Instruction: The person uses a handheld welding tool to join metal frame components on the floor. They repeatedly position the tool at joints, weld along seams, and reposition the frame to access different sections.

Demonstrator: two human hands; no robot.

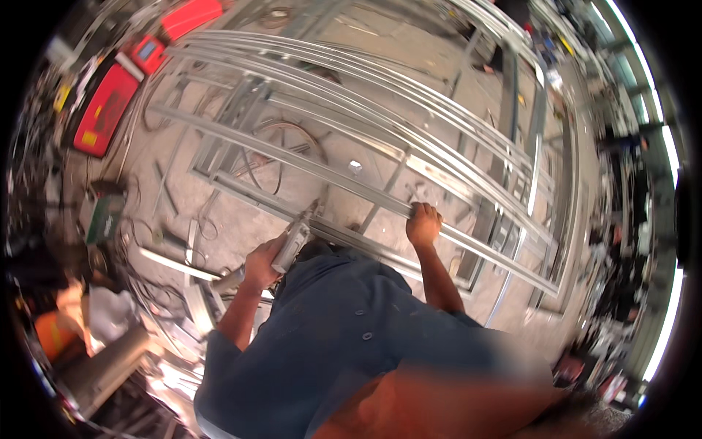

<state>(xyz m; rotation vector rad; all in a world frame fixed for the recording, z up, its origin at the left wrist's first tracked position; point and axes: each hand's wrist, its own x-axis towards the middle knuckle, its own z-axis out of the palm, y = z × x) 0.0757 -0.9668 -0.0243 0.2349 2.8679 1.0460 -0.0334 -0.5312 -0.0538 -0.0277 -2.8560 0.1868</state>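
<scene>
My left hand (263, 263) is closed round a grey hand-held tool with a boxy body (294, 247). Its narrow tip points up and away from me, close to the near rail of a metal frame; I cannot make out its exact kind. Fingers wrapped over the top, my right hand (424, 224) grips a long metal bar (333, 173) that slants across the frame from upper left to lower right. Below that bar runs the frame's near rail (256, 200), close to my body.
More long metal rails (351, 66) lie across the frame farther off. A coil of cable (318, 143) shows on the floor between bars. Red machine cases (106, 110) stand at far left, a green box (107, 217) nearer. Cables and offcuts clutter the left floor, beside another person's hand (71, 298).
</scene>
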